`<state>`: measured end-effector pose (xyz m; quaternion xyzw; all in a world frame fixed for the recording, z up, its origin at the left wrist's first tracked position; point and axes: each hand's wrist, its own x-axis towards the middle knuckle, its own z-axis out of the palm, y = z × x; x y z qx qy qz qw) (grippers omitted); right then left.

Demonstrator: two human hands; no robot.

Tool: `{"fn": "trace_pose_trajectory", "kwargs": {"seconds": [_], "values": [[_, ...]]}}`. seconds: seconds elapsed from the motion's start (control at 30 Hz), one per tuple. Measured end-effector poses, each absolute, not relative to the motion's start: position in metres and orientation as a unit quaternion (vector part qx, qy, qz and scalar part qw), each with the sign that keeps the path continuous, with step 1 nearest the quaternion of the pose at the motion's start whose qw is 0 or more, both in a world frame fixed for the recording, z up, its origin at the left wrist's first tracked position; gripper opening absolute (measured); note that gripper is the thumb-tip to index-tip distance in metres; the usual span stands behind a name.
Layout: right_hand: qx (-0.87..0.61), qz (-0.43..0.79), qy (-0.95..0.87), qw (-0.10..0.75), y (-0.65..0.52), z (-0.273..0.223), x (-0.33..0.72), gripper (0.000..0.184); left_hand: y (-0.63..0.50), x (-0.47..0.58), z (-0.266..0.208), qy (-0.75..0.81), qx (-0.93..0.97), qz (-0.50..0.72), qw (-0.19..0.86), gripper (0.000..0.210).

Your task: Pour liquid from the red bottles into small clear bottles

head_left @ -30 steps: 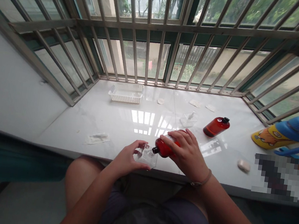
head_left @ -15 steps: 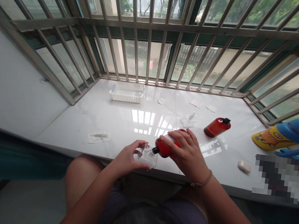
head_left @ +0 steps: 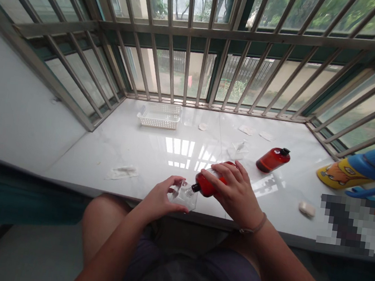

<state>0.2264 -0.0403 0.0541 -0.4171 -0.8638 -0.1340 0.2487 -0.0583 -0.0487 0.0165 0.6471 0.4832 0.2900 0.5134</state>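
Observation:
My left hand (head_left: 163, 196) grips a clear, square-sided bottle (head_left: 185, 198) by its sides, near the counter's front edge. Wrapped over a red translucent bottle (head_left: 205, 184) is my right hand (head_left: 234, 188), tilting it down to the left. The red bottle's black neck meets the clear bottle's mouth; whether liquid runs between them I cannot tell. Beyond my right hand a pump top (head_left: 241, 145) lies beside or on a clear piece on the counter. A second red bottle (head_left: 272, 160) with a black top lies to the right of it.
A white perforated basket (head_left: 159, 117) is at the back of the white counter (head_left: 144, 153). A crumpled tissue (head_left: 123, 173) lies on the left. On the right are a pale case-like object (head_left: 307, 209) and a blue-and-yellow tumbler (head_left: 349, 171). Metal bars (head_left: 204, 69) line the window.
Both hands and the two bottles they hold stay almost where they were. The whole view has shifted very slightly.

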Motion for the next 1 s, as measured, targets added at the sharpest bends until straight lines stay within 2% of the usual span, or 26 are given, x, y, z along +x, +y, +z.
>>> {"fn": "trace_pose_trajectory", "kwargs": {"seconds": [0.37, 1.0], "values": [[-0.425, -0.135, -0.862, 0.243, -0.041, 0.053, 0.227, 0.063, -0.048, -0.060, 0.014, 0.493, 0.651, 0.284, 0.503, 0.085], [-0.427, -0.144, -0.860, 0.238, -0.040, 0.054, 0.229, 0.058, -0.048, -0.063, 0.006, 0.503, 0.659, 0.276, 0.486, 0.086]]}}
